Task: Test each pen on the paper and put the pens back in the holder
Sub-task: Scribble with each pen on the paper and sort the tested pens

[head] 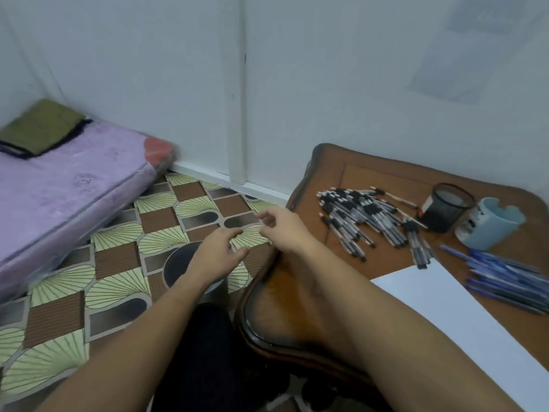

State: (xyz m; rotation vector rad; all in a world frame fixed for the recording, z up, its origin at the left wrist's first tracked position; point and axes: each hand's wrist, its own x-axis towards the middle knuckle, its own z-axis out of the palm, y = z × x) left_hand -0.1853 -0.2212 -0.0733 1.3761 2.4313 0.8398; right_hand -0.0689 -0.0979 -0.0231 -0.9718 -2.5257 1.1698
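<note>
The black pens (353,215) lie in a loose pile on the table (386,176), to the right of the right hand (282,230) and apart from it. The blue pens (505,278) lie farther right, beside the paper (445,307). The mesh holder (448,206) and a pale blue cup (490,224) stand beyond the pile, farthest from both hands. Both hands hover off the table's left edge, above the floor. The left hand (219,254) is relaxed with its fingers spread, the right hand's fingers are loosely curled, and neither holds anything visible. Hazard: the pile lies between hand and holder, so a careless reach may sweep pens off the edge. Tested and untested pens may also mix, because nothing separates them.
</note>
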